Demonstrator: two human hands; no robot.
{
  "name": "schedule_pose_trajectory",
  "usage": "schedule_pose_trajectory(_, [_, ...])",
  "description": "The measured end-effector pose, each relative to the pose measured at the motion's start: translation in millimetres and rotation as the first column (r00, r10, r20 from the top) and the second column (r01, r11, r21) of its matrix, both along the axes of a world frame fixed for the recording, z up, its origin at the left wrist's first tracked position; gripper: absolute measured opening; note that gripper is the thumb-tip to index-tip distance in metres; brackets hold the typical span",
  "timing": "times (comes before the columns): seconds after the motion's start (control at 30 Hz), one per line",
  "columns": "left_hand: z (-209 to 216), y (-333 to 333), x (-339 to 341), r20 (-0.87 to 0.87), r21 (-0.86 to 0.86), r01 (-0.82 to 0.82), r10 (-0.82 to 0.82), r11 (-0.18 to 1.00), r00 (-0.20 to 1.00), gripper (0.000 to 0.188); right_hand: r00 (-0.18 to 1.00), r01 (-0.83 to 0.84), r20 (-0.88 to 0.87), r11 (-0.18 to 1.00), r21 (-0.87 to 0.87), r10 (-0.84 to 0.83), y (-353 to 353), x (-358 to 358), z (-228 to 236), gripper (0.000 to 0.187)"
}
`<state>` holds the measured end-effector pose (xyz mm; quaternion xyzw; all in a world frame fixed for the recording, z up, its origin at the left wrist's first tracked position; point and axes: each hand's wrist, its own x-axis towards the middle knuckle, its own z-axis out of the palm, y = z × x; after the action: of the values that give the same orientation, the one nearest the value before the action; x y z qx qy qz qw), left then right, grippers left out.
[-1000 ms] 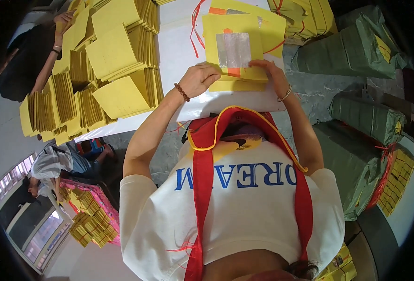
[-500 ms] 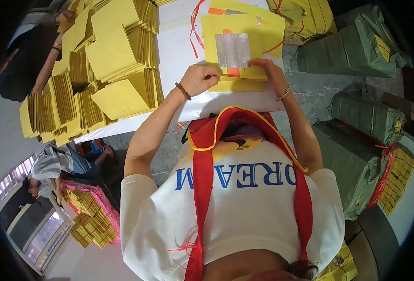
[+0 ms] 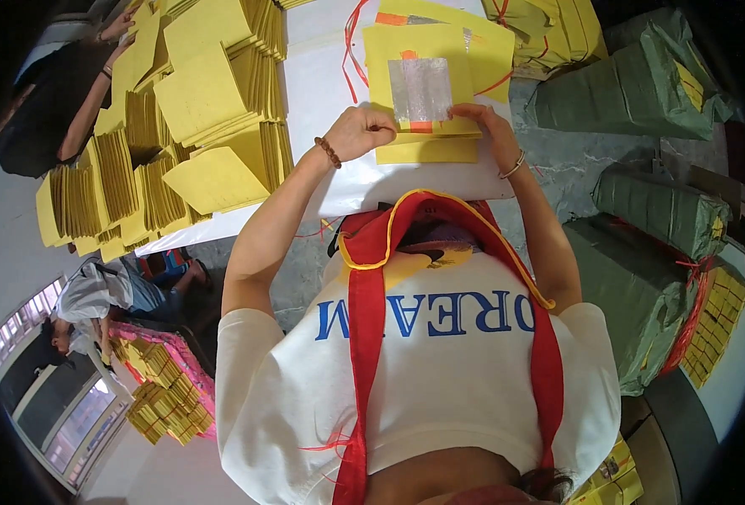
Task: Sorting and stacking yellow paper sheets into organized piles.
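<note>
A stack of yellow joss paper sheets (image 3: 381,59) lies on the white-covered table in front of me. Its top sheet bears a silver foil square (image 3: 421,91) with orange showing above and below it. My left hand (image 3: 356,135) is closed, thumb and forefinger pinching the sheet's near left corner. At the near right edge, my right hand (image 3: 492,130) has its fingertips on the paper beside the foil, gripping the edge; its thumb is hidden. Another yellow sheet (image 3: 427,152) sticks out under the near edge, below the raised front of the top one.
Tall rows of folded yellow paper (image 3: 200,101) fill the table's left side. A red string (image 3: 349,50) lies beyond my left hand. Green wrapped bales (image 3: 633,93) stand at the right. One co-worker's arm (image 3: 86,118) reaches in from far left; another person (image 3: 95,290) sits lower left.
My left hand has shifted slightly away from me and to the left, and the top sheet's near edge moved slightly away. The co-worker's second hand has come into view at the far left.
</note>
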<state>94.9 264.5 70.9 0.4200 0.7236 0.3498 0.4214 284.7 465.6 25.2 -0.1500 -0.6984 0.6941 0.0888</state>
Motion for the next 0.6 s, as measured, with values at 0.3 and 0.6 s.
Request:
schedule_pose_trajectory(0.3, [-3.1,4.0,-6.2,0.011,-0.011,0.074,-0.074,0.997,0.997,0.016,1.000,-0.008,-0.007,0.998,-0.064,0.007,0.4,0.3,0.1,0.051])
schedule_pose_trajectory(0.6, [-9.4,4.8,-9.9,0.168,0.007,0.010,-0.011,1.000,0.986,0.012,0.996,-0.082,0.049,0.995,0.063,0.079,-3.3,3.7,9.3,0.028])
